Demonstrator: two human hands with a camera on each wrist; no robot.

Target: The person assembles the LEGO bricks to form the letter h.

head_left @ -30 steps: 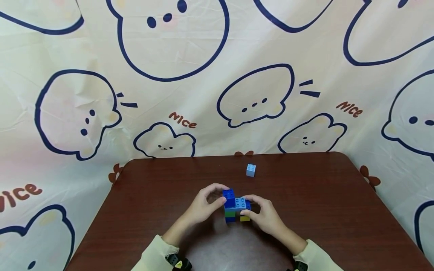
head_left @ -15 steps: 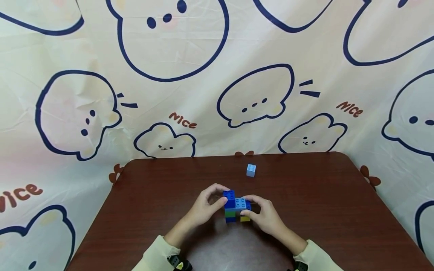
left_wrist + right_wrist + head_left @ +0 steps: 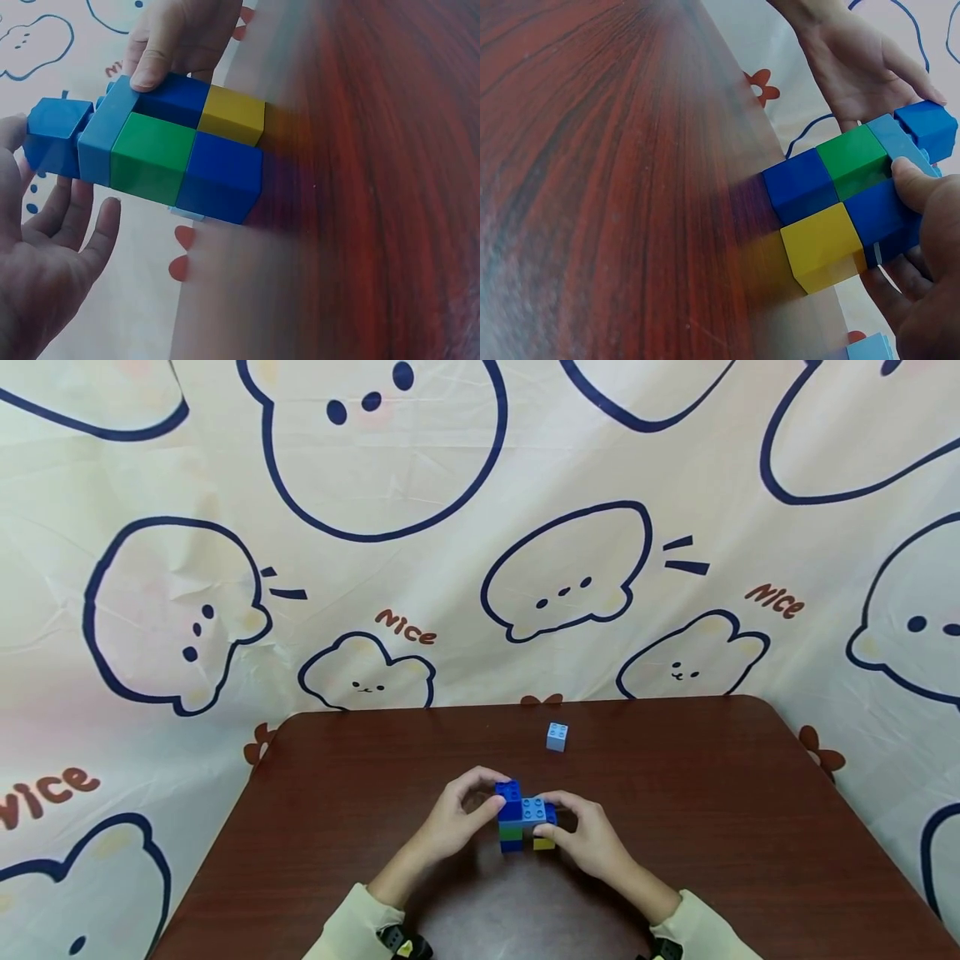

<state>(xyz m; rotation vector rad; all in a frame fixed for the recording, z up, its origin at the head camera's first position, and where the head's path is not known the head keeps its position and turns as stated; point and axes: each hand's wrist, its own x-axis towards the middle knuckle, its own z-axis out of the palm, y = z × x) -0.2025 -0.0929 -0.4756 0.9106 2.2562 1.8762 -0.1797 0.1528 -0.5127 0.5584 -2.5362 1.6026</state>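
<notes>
A stack of toy building bricks stands on the table between both hands. A light blue brick (image 3: 534,810) bridges two columns: green (image 3: 152,156) over dark blue (image 3: 223,171), and blue (image 3: 889,221) over yellow (image 3: 821,247). On the bridge's left end sits a blue brick (image 3: 508,795), pinched between thumb and fingers of my left hand (image 3: 448,818). From the other side my right hand (image 3: 592,843) grips the stack, its thumb near where the bridge meets the blue brick below and its fingers partly hidden behind.
A loose light blue brick (image 3: 557,737) lies beyond the stack, towards the far edge of the brown table (image 3: 360,752). Behind the table hangs a pale cloth (image 3: 450,568) printed with cartoon outlines.
</notes>
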